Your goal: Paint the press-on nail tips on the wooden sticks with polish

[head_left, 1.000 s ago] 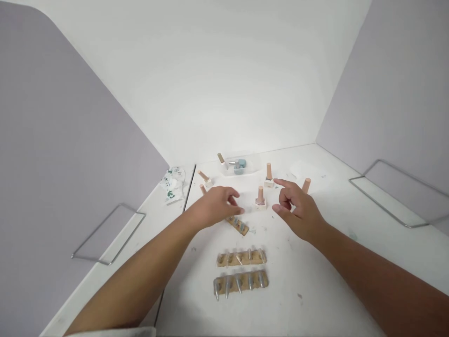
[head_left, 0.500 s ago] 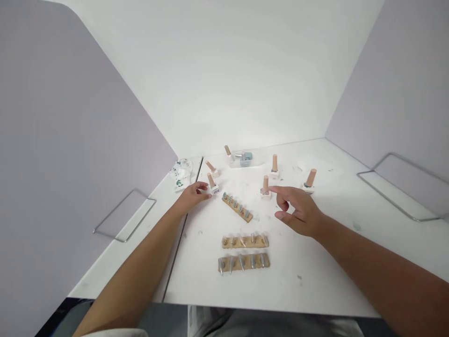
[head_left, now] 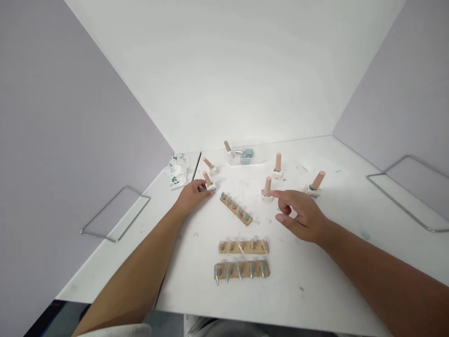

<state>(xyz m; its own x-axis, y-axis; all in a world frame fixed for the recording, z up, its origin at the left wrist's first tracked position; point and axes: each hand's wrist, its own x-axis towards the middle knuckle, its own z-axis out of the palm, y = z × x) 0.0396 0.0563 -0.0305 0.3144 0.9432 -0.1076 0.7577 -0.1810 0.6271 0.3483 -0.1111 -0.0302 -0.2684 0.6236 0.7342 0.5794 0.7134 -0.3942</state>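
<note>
Peach caps top five pale bottles [head_left: 316,183] that stand apart on the worktop [head_left: 298,262], a spacing that probably lets each be taken without knocking its neighbour. The left hand [head_left: 191,195] has thumb and fingers closed around the low body of the near-left bottle [head_left: 209,182], seemingly because the squarish base gives a steadier hold than the narrow cap; how firmly it grips, I cannot tell. The right hand [head_left: 302,215] is empty and loosely open, its index finger stretched so that the tip meets, or nearly meets, the middle bottle [head_left: 267,189], thumb well apart and the other fingers curled, perhaps to keep them out of the way. Between the hands lies the blue-tipped strip [head_left: 235,210], slanted; closer to the person, the clear-tipped strip [head_left: 242,247] and the grey-tipped strip [head_left: 242,270] run side by side, apparently lined up to keep every piece separate. Compared with a second ago, the left hand has moved from over the blue-tipped strip to the near-left bottle, uncovering that strip, and the right index finger has gone from beside the back bottle [head_left: 277,167] to the middle one. The strips look unmoved, though the view has shifted.
</note>
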